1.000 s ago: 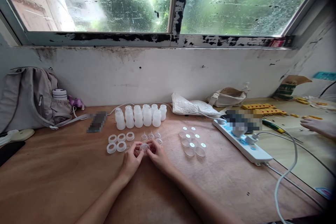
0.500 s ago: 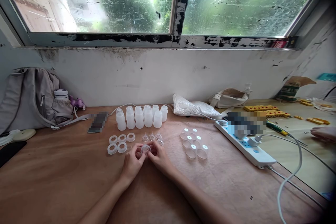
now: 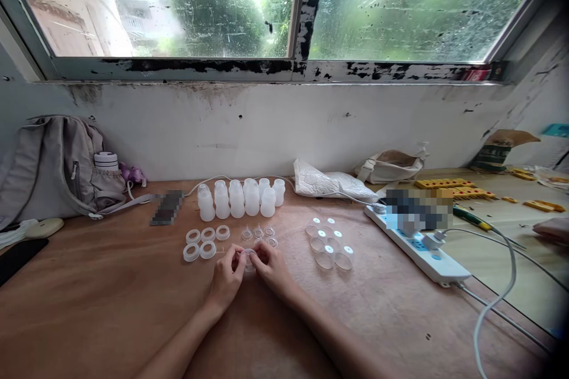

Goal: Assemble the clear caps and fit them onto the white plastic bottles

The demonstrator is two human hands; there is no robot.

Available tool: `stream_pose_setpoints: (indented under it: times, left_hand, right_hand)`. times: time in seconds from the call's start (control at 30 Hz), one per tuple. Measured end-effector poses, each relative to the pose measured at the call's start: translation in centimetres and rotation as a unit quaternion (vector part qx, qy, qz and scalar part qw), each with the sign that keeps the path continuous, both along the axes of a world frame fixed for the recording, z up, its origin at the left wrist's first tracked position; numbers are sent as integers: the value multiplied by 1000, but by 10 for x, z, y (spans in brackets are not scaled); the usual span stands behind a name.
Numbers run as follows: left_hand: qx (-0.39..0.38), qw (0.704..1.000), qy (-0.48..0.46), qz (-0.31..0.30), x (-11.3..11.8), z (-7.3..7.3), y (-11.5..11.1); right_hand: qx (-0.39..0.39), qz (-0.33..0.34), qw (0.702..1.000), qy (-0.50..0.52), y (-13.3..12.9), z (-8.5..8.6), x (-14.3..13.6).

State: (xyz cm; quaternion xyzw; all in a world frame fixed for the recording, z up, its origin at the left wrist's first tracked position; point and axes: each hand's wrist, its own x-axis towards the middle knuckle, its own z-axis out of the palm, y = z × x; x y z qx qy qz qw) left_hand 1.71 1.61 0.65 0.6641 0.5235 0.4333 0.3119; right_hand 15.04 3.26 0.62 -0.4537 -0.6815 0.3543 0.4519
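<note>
My left hand and my right hand meet over the table, fingers closed on opposite sides of a translucent bottle collar ring. A clear piece seems to sit inside it, but my fingertips partly cover it. Just beyond my right hand are several clear bottle nipples. To the left of my left hand lie several white collar rings in two rows. Frosted baby bottles stand in a group behind them. Several clear domed caps with white discs lie to the right.
A white power strip with cables runs along the right side. A pixelated phone-like object, a grey backpack and a white plastic bag line the back. Another person's hand rests at far right.
The held ring has tilted, and its opening faces me less than before. My fingers have shifted slightly around it. The other person's hand at far right has moved a little.
</note>
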Motion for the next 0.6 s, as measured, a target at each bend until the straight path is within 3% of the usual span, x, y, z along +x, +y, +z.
stream_pose_setpoints:
  times: [0.4,0.6]
  left_hand:
    - [21,1000,12,0,-2,1,1]
    - [40,997,62,8,-2,-1,1]
  right_hand:
    - [-4,10,1000,4,-1,0,-1]
    - [6,3,1000,4,1,-2,-1]
